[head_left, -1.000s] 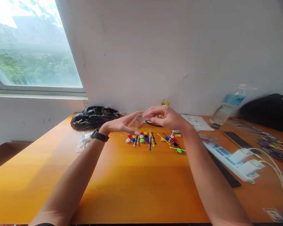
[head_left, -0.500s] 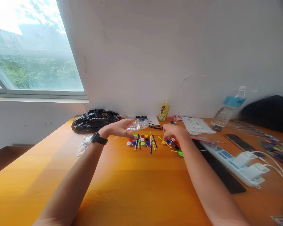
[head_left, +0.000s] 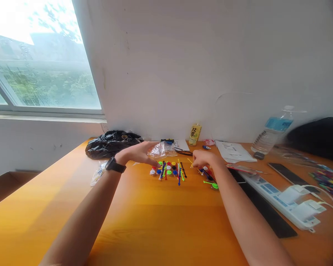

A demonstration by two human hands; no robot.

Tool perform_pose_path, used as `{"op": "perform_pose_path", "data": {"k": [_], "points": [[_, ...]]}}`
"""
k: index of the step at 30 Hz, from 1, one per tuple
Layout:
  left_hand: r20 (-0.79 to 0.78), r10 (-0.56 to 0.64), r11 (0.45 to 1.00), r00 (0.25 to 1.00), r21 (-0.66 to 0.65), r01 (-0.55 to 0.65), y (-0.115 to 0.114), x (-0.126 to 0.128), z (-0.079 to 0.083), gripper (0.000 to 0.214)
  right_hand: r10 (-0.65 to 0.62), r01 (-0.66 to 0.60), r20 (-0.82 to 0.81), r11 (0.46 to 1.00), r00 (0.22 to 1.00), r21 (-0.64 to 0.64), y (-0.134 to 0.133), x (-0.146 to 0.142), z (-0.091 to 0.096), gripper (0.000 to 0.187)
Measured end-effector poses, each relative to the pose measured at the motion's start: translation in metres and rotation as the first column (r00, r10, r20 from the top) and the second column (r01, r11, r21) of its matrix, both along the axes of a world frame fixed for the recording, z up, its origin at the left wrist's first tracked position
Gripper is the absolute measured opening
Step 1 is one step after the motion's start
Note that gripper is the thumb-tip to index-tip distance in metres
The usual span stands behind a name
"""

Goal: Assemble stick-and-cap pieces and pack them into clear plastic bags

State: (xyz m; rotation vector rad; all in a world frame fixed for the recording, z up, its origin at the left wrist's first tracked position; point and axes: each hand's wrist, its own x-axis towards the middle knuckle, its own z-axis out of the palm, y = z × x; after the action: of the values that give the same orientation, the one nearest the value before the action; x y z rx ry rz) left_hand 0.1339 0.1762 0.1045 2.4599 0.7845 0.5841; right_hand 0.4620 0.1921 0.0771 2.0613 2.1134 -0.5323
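Observation:
My left hand [head_left: 138,152], with a black watch [head_left: 115,164] on its wrist, is spread with thumb and fingers apart. Its thumb is close to a group of small round plastic pieces [head_left: 169,172] in several colours. Among them lie thin coloured plastic arrows [head_left: 179,173]. A clear plastic bag [head_left: 163,149] lies just beyond the fingers. Over a second cluster, my right hand [head_left: 203,159] is closed with curled fingers. Whatever is at its fingertips is mostly hidden; a yellow arrow end shows beside them. A green arrow piece [head_left: 211,184] lies below this wrist.
A black plastic bag [head_left: 111,145] and a yellow drink carton [head_left: 194,135] stand toward the wall. On the right are papers [head_left: 234,150], a water bottle [head_left: 272,131], a power strip [head_left: 277,199] with plugs and cables, a phone [head_left: 290,175] and a pile of coloured pieces [head_left: 329,183].
The view has shifted slightly, so the table things sit a little lower. My right hand now covers more of the yellow piece at its fingertips. My left hand stays spread in nearly the same place.

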Motion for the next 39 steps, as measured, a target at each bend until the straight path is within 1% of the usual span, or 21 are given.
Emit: {"op": "perform_pose_path", "data": {"k": [2, 4, 6, 8, 10, 11, 13, 14, 16, 19, 23, 26, 29, 31, 33, 36, 37, 38, 39], "points": [[-0.008, -0.008, 1.000, 1.000, 0.000, 0.008, -0.001, 0.000, 0.001, 0.077, 0.061, -0.060, -0.050, 0.998, 0.997, 0.022, -0.002, 0.001, 0.009, 0.020], [-0.011, -0.021, 1.000, 1.000, 0.001, 0.021, -0.002, 0.000, 0.002, 0.077, 0.133, -0.124, -0.194, 0.990, 0.972, 0.060, -0.008, 0.004, 0.021, 0.022], [-0.001, -0.035, 0.999, 0.999, 0.005, 0.035, -0.003, 0.000, 0.002, 0.079, 0.197, -0.172, -0.384, 0.980, 0.902, 0.099, -0.017, 0.006, 0.034, 0.028], [0.012, -0.045, 0.999, 0.999, 0.009, 0.045, -0.002, 0.000, 0.002, 0.082, 0.266, -0.206, -0.514, 0.964, 0.815, 0.171, -0.028, 0.007, 0.046, 0.036], [0.009, -0.047, 0.999, 0.999, 0.014, 0.047, -0.002, 0.001, 0.002, 0.084, 0.352, -0.221, -0.561, 0.931, 0.749, 0.289, -0.038, 0.007, 0.057, 0.041], [0.000, -0.044, 0.999, 0.999, 0.019, 0.044, -0.002, 0.001, 0.001, 0.085, 0.388, -0.217, -0.555, 0.912, 0.736, 0.349, -0.043, 0.007, 0.062, 0.042], [-0.026, -0.029, 0.999, 0.999, 0.030, 0.030, -0.002, 0.001, 0.000, 0.088, 0.423, -0.199, -0.512, 0.878, 0.748, 0.435, -0.051, 0.004, 0.069, 0.044], [-0.037, -0.020, 0.999, 0.999, 0.034, 0.022, -0.002, 0.002, 0.000, 0.089, 0.427, -0.195, -0.488, 0.869, 0.761, 0.455, -0.055, 0.001, 0.072, 0.044], [-0.046, -0.010, 0.999, 0.999, 0.039, 0.012, -0.002, 0.004, -0.001, 0.089, 0.431, -0.203, -0.449, 0.859, 0.783, 0.470, -0.060, -0.005, 0.074, 0.044], [-0.026, -0.025, 0.998, 0.999, 0.052, 0.026, -0.004, 0.008, 0.000, 0.085, 0.464, -0.247, -0.403, 0.840, 0.789, 0.484, -0.064, -0.019, 0.074, 0.041], [-0.010, -0.041, 0.998, 0.999, 0.051, 0.042, -0.011, 0.015, 0.004, 0.073, 0.529, -0.307, -0.397, 0.810, 0.750, 0.499, -0.067, -0.038, 0.069, 0.031], [-0.002, -0.046, 0.999, 0.999, 0.025, 0.047, -0.016, 0.020, 0.005, 0.065, 0.555, -0.311, -0.433, 0.799, 0.710, 0.515, -0.069, -0.051, 0.065, 0.026], [0.011, -0.057, 0.998, 0.998, 0.006, 0.057, -0.018, 0.023, 0.006, 0.063, 0.565, -0.309, -0.457, 0.796, 0.687, 0.520, -0.074, -0.056, 0.067, 0.026], [0.014, -0.068, 0.998, 0.998, -0.008, 0.068, -0.018, 0.023, 0.006, 0.063, 0.548, -0.286, -0.456, 0.802, 0.701, 0.525, -0.076, -0.050, 0.071, 0.029], [0.016, -0.080, 0.997, 0.997, -0.016, 0.080, -0.017, 0.022, 0.007, 0.064, 0.518, -0.223, -0.461, 0.803, 0.721, 0.553, -0.074, -0.037, 0.076, 0.031], [0.018, -0.085, 0.996, 0.996, 0.013, 0.085, -0.015, 0.020, 0.006, 0.064, 0.451, -0.114, -0.461, 0.798, 0.764, 0.591, -0.058, -0.007, 0.073, 0.030], [0.013, -0.084, 0.996, 0.996, 0.027, 0.084, -0.014, 0.020, 0.006, 0.064, 0.412, -0.101, -0.447, 0.815, 0.794, 0.571, -0.049, 0.003, 0.068, 0.028], [0.003, -0.086, 0.996, 0.996, 0.037, 0.085, -0.013, 0.019, 0.005, 0.063, 0.367, -0.113, -0.414, 0.845, 0.833, 0.523, -0.040, 0.013, 0.061, 0.027], [-0.010, -0.088, 0.995, 0.996, 0.042, 0.088, -0.013, 0.019, 0.004, 0.061, 0.312, -0.137, -0.369, 0.892, 0.876, 0.431, -0.031, 0.022, 0.052, 0.024]]}}
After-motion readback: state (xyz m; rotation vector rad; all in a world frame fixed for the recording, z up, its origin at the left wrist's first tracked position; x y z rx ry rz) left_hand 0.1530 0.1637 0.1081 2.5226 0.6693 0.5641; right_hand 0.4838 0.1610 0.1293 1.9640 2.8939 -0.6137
